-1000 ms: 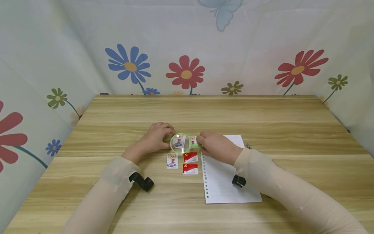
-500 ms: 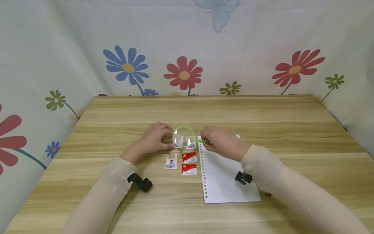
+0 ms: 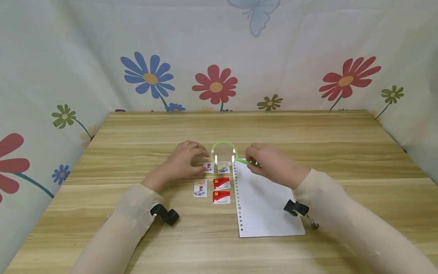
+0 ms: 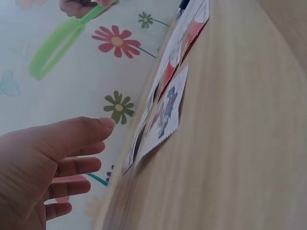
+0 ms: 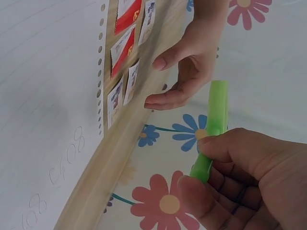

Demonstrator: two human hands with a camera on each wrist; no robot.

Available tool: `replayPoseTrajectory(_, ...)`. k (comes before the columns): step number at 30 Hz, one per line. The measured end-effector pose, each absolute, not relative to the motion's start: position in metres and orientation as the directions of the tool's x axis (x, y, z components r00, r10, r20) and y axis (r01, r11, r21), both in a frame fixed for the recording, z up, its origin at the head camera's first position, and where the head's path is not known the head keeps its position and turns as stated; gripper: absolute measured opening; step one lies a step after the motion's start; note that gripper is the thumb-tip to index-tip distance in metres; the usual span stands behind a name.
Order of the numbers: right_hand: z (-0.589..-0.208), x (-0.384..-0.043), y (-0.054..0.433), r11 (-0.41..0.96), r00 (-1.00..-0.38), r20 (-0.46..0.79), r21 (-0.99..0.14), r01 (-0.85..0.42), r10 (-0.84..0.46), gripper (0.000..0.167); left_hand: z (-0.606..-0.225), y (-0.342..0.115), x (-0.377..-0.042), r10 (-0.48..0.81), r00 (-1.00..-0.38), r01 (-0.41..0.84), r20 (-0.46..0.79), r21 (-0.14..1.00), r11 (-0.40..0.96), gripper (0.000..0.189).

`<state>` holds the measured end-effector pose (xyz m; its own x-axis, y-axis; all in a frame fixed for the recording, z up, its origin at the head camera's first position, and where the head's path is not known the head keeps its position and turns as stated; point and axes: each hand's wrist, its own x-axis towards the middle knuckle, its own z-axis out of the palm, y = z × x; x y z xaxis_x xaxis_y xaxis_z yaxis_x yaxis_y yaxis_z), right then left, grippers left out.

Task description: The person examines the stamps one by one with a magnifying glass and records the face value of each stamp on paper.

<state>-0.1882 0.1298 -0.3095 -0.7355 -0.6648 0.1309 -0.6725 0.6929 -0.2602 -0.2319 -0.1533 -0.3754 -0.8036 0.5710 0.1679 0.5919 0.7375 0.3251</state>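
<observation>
Only in head view: magnifier (image 3: 236,158) face-on.

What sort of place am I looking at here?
Probably a makeshift recording booth: a wood-grain table, a flower-printed backdrop enclosing it at the back and both sides, and a small black wrist camera on the left sleeve.

Place: screened table bay; home, office or studio cannot be told. Worktop (image 3: 308,137): one, wood-grain finish. Surround: pale, creased sheeting (image 3: 291,49) at back and both sides, printed with multicoloured flowers (image 3: 215,86) and a light-blue butterfly (image 3: 258,17).
</observation>
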Motion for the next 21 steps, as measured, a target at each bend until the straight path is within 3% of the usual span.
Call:
replayPoseTrajectory(13,-0.303,-0.18,0.157,0.696,-0.761,0.218,-0.312,-0.647,-0.61,0.01,-0.363,-0.131,-0.217,0.578,-0.787,0.616,0.214,0.32,0.72,0.042)
replayPoseTrajectory(21,-0.3,-0.17,0.178,0.72,-0.81,0.216,-0.374,-0.584,-0.545,0.01,-0.357,-0.112,-0.203,0.584,-0.786,0.615,0.2,0.337,0.713,0.047)
